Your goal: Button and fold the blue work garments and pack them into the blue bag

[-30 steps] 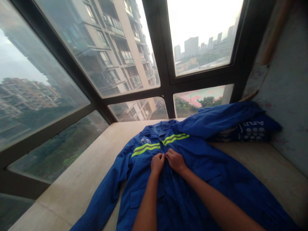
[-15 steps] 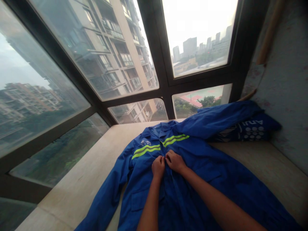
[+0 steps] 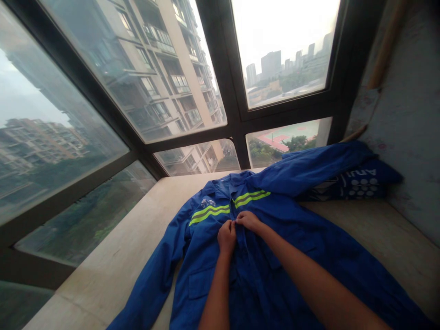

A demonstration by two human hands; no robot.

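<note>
A blue work jacket [image 3: 202,250] with yellow-green and grey reflective bands lies spread front up, its collar toward the window. My left hand [image 3: 227,236] is closed in a pinch on the jacket's front edge, just below the chest band. Close beside it, my right hand [image 3: 249,221] pinches the other front edge, the fingertips of both hands nearly touching at the centre opening. Whether a button or zip sits between the fingers is hidden. One sleeve runs down to the lower left; the other lies toward the upper right.
The jacket rests on a pale stone sill [image 3: 113,256]. A dark blue cushion or bag [image 3: 364,183] with white print lies under the right sleeve, against the wall [image 3: 412,151]. Dark window frames [image 3: 237,105] border the sill. A wooden stick [image 3: 387,50] stands at the upper right.
My right hand has shifted slightly and its fingers have drawn closer to my left fingertips. The left hand stays at nearly the same spot on the jacket front.
</note>
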